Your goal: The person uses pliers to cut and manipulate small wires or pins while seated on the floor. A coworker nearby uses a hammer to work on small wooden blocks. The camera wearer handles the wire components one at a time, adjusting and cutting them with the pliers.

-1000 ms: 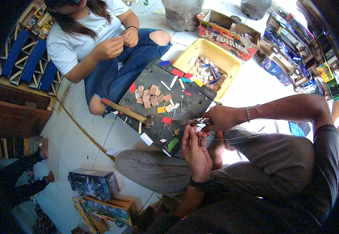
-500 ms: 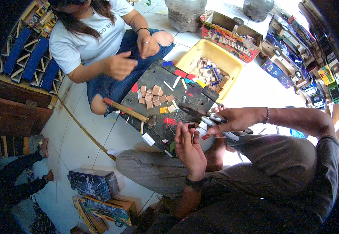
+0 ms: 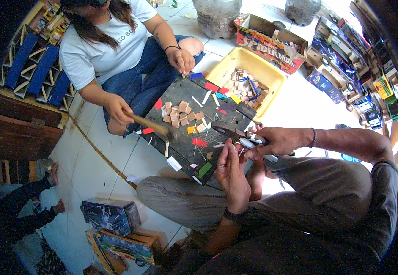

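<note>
My right hand (image 3: 274, 140) is closed around pliers with dark jaws (image 3: 227, 131) and white handles. The jaws point left over the edge of a worn black board (image 3: 183, 149). Just below the pliers, my left hand (image 3: 234, 176) is raised with thumb and fingertips pinched together. What sits in that pinch is too small and partly hidden to name. Thin metal wires (image 3: 212, 137) lie loose on the board by the jaws. Beyond them is a heap of small tan wooden blocks (image 3: 179, 114), with red, yellow and green scraps around it.
Across the board a seated co-worker holds a wooden-handled hammer (image 3: 150, 125). A yellow tub (image 3: 272, 103) of wooden pieces stands behind the board, near a printed carton (image 3: 272, 50). Toy vehicles (image 3: 336, 78) line the right; boxed toys (image 3: 109, 215) lie lower left.
The co-worker has picked up the hammer by its handle and set the other hand at the board's far corner. My left hand has shifted slightly right, nearer the pliers.
</note>
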